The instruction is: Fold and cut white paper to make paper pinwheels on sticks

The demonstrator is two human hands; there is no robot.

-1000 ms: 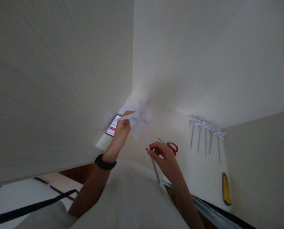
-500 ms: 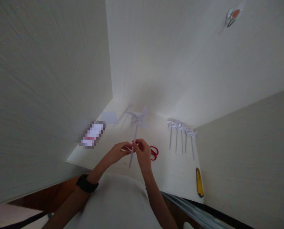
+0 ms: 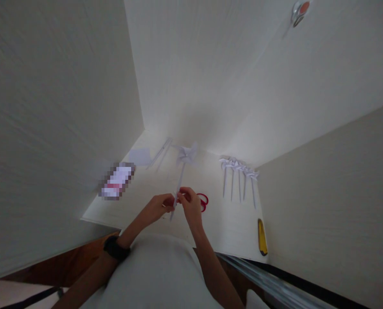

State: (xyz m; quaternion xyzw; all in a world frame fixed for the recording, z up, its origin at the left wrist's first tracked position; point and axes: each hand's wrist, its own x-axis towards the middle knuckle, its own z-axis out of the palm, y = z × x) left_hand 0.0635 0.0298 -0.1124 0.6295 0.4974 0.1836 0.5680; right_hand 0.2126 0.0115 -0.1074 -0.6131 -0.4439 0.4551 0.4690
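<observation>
A white paper pinwheel [image 3: 186, 155] on a thin white stick stands tilted away from me, its blades towards the back wall. My left hand [image 3: 161, 207] is closed on the lower part of its stick from the left. From the other side, my right hand [image 3: 190, 204] pinches the same stick slightly higher, thumb and fingers together. The stick's lower end pokes out below both hands. Red-handled scissors [image 3: 203, 202] lie just right of my right hand, their blades hidden behind it.
Several finished-looking white pinwheels [image 3: 239, 165] lie in a row at right. A yellow box cutter [image 3: 262, 237] rests by the table's right edge. Loose white sticks [image 3: 160, 153], a paper sheet [image 3: 140, 157] and a blurred-out phone [image 3: 117, 181] are at left. Walls enclose the white table [image 3: 217, 227].
The whole view has shifted, so the table things appear a little further left and higher. Both hands keep hold of the pinwheel's stick, my left hand now closer around its lower part.
</observation>
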